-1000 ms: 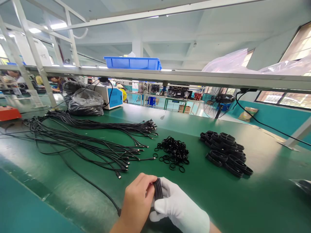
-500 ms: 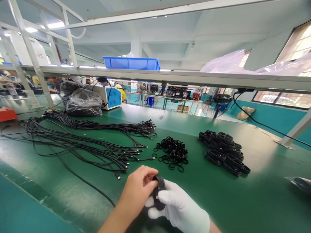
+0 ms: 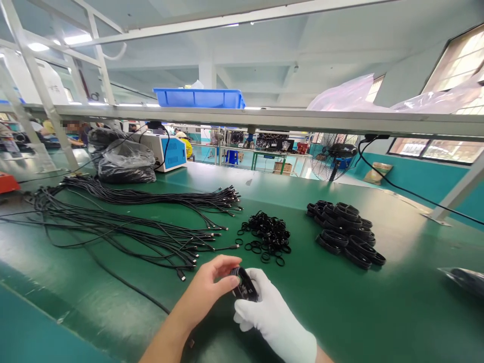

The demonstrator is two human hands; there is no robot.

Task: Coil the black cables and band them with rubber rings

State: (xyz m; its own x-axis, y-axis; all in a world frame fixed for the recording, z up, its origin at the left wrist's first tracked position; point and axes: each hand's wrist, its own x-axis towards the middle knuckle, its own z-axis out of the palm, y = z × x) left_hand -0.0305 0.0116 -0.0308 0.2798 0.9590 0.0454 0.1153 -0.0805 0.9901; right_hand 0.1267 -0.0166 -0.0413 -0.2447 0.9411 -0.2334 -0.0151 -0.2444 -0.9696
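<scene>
A black cable wound into a small coil (image 3: 246,286) is held between my two hands, over the near edge of the table. My bare left hand (image 3: 210,283) pinches the coil's left side, its thumb in front and fingers arched over the top. The white-gloved right hand (image 3: 269,311) wraps the coil's right side and underside. Beyond the hands lies a pile of small black rings (image 3: 267,233). Loose straight black cables (image 3: 151,227) with metal plugs are spread to the left. One cable runs under my left forearm, where its path is hidden.
Finished-looking coiled cables (image 3: 346,229) are stacked on the green table (image 3: 412,282) at right. A plastic-wrapped bundle (image 3: 465,280) sits at the right edge. Farther back are bagged items (image 3: 126,161), a blue-and-white machine (image 3: 172,151), and a shelf bar (image 3: 280,117) overhead carrying a blue tray (image 3: 198,98).
The coil has turned and tilted, so its inner side faces me more. My right hand has shifted its grip around it. The whole view has drifted slightly.
</scene>
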